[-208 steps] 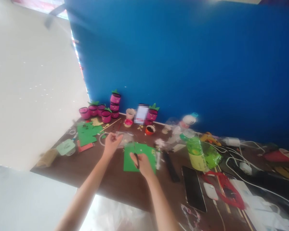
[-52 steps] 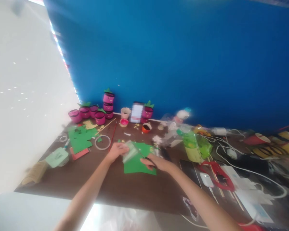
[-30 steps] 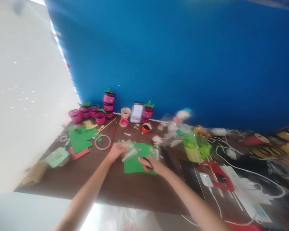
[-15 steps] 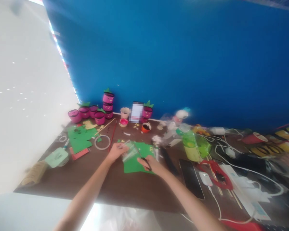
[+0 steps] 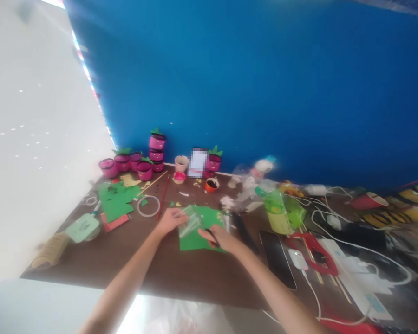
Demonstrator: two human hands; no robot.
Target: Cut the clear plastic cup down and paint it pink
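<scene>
My left hand point(image 5: 171, 221) pinches the left edge of a clear plastic sheet point(image 5: 190, 221), which looks like a small bag or piece of film. In my right hand point(image 5: 220, 236) is a pair of scissors point(image 5: 212, 235) with dark handles; the fingers are closed round them. The blades point up and left toward the right edge of the plastic, and whether they touch it I cannot tell. Beneath both lies a green sheet point(image 5: 191, 242) on the dark brown table point(image 5: 181, 273), with small pale yellow pieces on its right part.
Several magenta cups point(image 5: 144, 170) with green leaf tops stand at the back left. Green scraps point(image 5: 114, 204), a tape ring point(image 5: 148, 206) and a mint box point(image 5: 82, 228) lie left. A black phone point(image 5: 277, 257), a power strip point(image 5: 360, 278), cables and a green bottle point(image 5: 277, 213) crowd the right.
The plastic sheet and my left hand have shifted slightly to the right, toward the scissors. My right hand stays in nearly the same place.
</scene>
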